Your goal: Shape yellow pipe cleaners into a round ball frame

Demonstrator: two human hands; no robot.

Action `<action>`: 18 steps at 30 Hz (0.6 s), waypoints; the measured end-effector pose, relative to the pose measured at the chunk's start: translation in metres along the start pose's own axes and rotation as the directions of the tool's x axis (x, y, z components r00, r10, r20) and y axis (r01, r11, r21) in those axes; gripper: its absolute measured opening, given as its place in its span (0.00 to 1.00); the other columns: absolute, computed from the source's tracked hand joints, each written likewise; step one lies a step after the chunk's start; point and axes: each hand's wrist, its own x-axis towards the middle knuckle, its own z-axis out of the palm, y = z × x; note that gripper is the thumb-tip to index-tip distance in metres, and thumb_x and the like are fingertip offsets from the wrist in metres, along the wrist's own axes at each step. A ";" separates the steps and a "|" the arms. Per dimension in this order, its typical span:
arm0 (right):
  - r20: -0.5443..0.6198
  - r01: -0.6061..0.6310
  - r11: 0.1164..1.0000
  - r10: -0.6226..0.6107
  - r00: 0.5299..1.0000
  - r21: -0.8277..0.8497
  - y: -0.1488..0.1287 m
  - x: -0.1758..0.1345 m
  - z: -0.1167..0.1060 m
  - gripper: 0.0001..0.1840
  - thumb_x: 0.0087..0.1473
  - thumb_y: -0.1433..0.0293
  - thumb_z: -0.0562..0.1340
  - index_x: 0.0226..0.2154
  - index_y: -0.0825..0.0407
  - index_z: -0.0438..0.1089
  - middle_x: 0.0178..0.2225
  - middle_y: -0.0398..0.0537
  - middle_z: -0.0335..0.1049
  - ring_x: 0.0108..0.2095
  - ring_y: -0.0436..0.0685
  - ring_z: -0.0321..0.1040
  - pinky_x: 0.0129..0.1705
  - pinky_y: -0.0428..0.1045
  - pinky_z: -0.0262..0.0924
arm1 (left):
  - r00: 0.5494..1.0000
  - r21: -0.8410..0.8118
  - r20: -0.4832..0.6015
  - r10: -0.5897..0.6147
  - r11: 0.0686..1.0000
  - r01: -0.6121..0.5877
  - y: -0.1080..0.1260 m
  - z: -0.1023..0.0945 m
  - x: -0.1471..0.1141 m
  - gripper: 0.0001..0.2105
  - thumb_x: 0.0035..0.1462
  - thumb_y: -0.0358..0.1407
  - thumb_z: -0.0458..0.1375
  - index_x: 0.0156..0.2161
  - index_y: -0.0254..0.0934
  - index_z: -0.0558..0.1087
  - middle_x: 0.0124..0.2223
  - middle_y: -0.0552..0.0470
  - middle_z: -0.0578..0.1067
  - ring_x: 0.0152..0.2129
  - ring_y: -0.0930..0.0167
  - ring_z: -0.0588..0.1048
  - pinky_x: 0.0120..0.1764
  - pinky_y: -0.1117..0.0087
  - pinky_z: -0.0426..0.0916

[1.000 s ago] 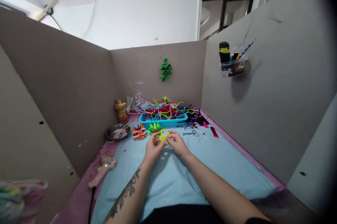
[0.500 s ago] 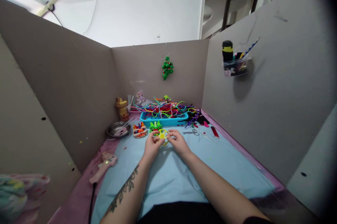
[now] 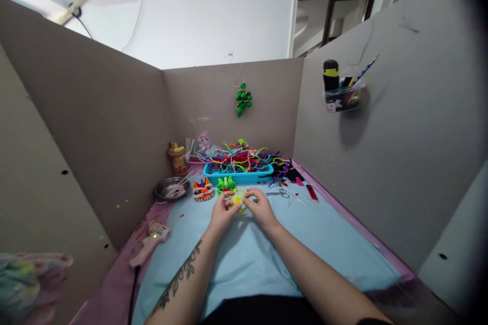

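Note:
Between my hands is a yellow pipe-cleaner shape (image 3: 238, 200), a ring with a denser centre, held above the blue cloth (image 3: 251, 259). My left hand (image 3: 223, 211) pinches its left side with thumb and fingers. On the opposite side my right hand (image 3: 261, 208) has its fingertips closed on the edge. Just behind my left hand sits a green fuzzy animal-head figure (image 3: 226, 185), partly covered by the fingers. An orange and white figure (image 3: 203, 189) of the same sort lies to its left.
A blue tray (image 3: 238, 177) heaped with coloured pipe cleaners (image 3: 244, 156) stands at the back. Scissors (image 3: 282, 193) lie right of my hands. At left are a metal bowl (image 3: 172, 189) and a pink corded hot glue gun (image 3: 150, 247). Grey partitions (image 3: 381, 152) enclose the table.
The yellow shape has turned slightly between my fingers, its centre now facing me more. Both hands stay in nearly the same place.

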 end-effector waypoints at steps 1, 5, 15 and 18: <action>-0.005 0.025 0.999 -0.026 1.000 -0.023 -0.001 0.000 0.000 0.07 0.42 0.65 0.61 0.25 0.52 0.69 0.41 0.50 0.64 0.45 0.59 0.61 0.42 0.51 0.56 | 1.000 -0.007 -0.005 -0.008 1.000 0.008 0.001 0.000 0.000 0.22 0.41 0.39 0.64 0.41 0.36 0.62 0.21 0.62 0.63 0.16 0.80 0.63 0.23 0.78 0.56; 0.003 0.095 0.993 -0.095 0.996 -0.071 -0.003 -0.001 0.000 0.08 0.45 0.65 0.60 0.24 0.51 0.71 0.39 0.50 0.65 0.43 0.57 0.61 0.48 0.53 0.54 | 0.999 -0.014 -0.030 -0.031 0.999 0.031 0.002 0.000 0.000 0.24 0.38 0.40 0.65 0.41 0.35 0.63 0.21 0.62 0.63 0.16 0.79 0.64 0.23 0.78 0.57; 0.034 0.147 0.967 -0.143 0.989 -0.208 -0.010 -0.004 0.000 0.06 0.46 0.67 0.59 0.26 0.49 0.73 0.41 0.51 0.63 0.47 0.59 0.58 0.52 0.55 0.51 | 1.000 -0.069 -0.018 -0.025 0.997 0.024 0.004 0.001 0.001 0.22 0.40 0.37 0.64 0.41 0.36 0.61 0.20 0.61 0.66 0.19 0.78 0.67 0.27 0.77 0.60; -0.042 0.186 0.953 -0.201 0.979 -0.238 -0.013 -0.006 -0.001 0.07 0.45 0.68 0.61 0.30 0.49 0.72 0.41 0.51 0.62 0.47 0.59 0.57 0.51 0.55 0.51 | 0.998 -0.064 -0.054 -0.034 0.997 0.031 0.006 0.002 0.001 0.23 0.38 0.37 0.65 0.40 0.36 0.62 0.19 0.63 0.64 0.17 0.79 0.66 0.26 0.77 0.59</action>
